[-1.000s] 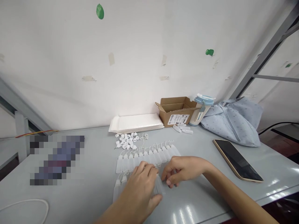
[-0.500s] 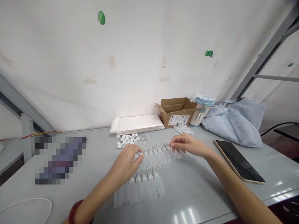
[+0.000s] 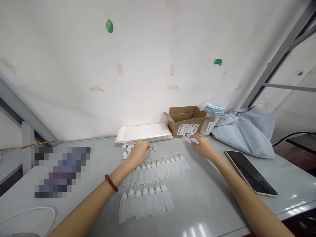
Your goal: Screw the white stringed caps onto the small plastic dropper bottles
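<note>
Two rows of small translucent squeeze bottles lie on the grey table: a far row (image 3: 163,165) and a near row (image 3: 144,200). My left hand (image 3: 138,152) reaches over a heap of small white caps (image 3: 128,149) behind the far row, fingers curled onto them. My right hand (image 3: 203,146) rests on loose bottles (image 3: 189,139) in front of the cardboard box (image 3: 185,120), fingers closing on one. Whether either hand has lifted anything is hidden.
A stack of white flat packs (image 3: 144,132) lies against the wall. A lidded cup (image 3: 211,118) and a light blue cloth bag (image 3: 247,131) stand at the right. A phone (image 3: 251,172) lies face up near my right forearm. A white cable (image 3: 29,214) loops at the front left.
Both hands left the near row of bottles and moved away from me: the left to the cap heap, the right to the loose bottles by the box.
</note>
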The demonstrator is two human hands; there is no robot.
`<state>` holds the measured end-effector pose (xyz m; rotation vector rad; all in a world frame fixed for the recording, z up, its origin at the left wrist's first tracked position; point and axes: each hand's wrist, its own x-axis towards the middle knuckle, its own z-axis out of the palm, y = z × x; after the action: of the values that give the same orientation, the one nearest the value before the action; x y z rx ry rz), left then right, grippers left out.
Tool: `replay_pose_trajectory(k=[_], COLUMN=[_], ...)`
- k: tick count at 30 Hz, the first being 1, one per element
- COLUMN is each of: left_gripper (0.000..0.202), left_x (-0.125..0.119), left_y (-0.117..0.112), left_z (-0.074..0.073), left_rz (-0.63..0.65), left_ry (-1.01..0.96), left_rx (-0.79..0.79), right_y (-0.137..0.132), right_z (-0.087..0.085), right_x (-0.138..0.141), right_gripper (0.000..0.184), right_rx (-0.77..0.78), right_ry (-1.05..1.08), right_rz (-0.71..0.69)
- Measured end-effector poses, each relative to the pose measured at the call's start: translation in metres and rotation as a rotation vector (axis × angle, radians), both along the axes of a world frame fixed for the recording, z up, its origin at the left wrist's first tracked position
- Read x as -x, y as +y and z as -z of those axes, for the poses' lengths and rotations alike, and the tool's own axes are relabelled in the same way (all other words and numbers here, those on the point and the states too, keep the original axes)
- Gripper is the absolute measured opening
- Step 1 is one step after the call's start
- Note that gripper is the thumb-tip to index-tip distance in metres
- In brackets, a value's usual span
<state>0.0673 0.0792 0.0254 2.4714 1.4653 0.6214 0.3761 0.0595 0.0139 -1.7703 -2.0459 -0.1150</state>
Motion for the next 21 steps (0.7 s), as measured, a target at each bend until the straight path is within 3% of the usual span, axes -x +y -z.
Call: replay_pose_trajectory(k=[7,13,21], left_gripper=[0.017,0.014,0.025], left_x=[0.006,0.017,0.035], left_y=[0.0,-0.02,-0.058], left_z=[-0.01,-0.027,-0.012], left_rz=[-0.062,-0.169,-0.255], left_ry=[-0.178,-0.428,-0.738], left_rx=[-0.026,-0.001,0.245], right_y=[0.004,0.006,0.004], right_z=[0.012,0.023,0.016], right_x=[0.004,0.015,0.021], right_gripper=[0.031,0.032,0.029], right_rx=[0.033,0.032,-0.052], right_ry=[-0.124,-0.203,-0.204], right_rz=[0.031,0.052,0.069])
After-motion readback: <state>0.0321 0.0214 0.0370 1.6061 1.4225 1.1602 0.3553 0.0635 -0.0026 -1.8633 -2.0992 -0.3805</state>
